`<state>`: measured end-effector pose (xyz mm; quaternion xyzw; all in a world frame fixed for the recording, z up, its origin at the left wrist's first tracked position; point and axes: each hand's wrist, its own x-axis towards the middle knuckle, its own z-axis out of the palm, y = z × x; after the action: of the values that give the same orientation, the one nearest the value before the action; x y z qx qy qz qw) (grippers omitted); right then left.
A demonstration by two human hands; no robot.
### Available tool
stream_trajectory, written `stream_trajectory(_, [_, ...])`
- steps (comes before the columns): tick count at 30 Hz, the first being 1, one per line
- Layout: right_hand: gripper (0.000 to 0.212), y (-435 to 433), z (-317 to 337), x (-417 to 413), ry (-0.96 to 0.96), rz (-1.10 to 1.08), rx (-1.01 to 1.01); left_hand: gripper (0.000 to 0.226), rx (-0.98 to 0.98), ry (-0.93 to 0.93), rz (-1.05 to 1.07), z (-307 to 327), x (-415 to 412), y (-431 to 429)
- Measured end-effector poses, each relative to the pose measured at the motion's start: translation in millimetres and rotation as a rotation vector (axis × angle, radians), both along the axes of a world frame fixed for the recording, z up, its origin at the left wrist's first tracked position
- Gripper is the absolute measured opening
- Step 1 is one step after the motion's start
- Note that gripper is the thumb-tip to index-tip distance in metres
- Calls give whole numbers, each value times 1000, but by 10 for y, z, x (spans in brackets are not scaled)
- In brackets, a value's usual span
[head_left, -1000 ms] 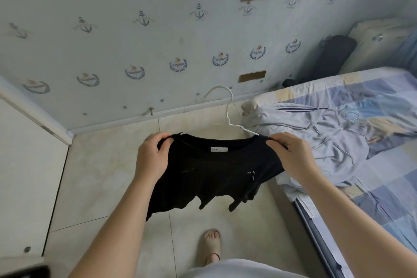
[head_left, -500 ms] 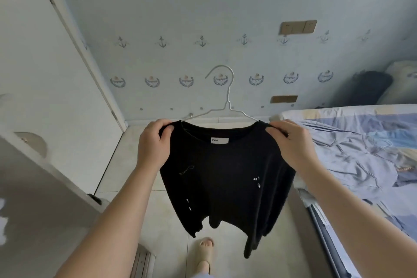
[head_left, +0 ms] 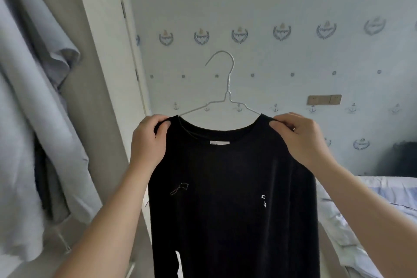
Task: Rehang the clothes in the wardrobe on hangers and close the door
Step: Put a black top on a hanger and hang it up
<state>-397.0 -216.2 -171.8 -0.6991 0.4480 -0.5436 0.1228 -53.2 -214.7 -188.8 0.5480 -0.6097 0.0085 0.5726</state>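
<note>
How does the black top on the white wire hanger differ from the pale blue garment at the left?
The black top is dark, the pale blue garment light. The left hand and right hand grip the black top's shoulders; the pale blue garment hangs untouched. Both hang downward.

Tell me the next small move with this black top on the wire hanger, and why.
Probably shift the right hand up to the hanger, gripping below its hook. Both it and the left hand now pinch the black top at the shoulders, so nothing steers the free hook. The pale garment hanging at the left suggests the rail is that way.
</note>
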Motion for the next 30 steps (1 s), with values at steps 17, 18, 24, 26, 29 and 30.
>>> stream_trajectory(17, [16, 251, 2640, 1989, 101, 161, -467, 14, -526, -292, 334, 2809, 2082, 992])
stream_trajectory(18, [18, 235, 2773, 2131, 130, 157, -490, 14, -533, -307, 357, 2947, 2229, 1018])
stream_trajectory(24, [19, 160, 3414, 3058, 158, 225, -577, 12, -552, -342, 492, 3597, 3093, 1075])
stream_trajectory(26, [21, 130, 3570, 3386, 130, 271, -582, 12, -557, -355, 555, 3739, 3388, 1070])
stream_trajectory(29, [24, 69, 3764, 3885, 91, 333, -558, 14, -545, -386, 685, 3917, 3819, 1070])
stream_trajectory(30, [24, 54, 3823, 4049, 78, 346, -556, 16, -540, -389, 721, 3966, 3952, 1072])
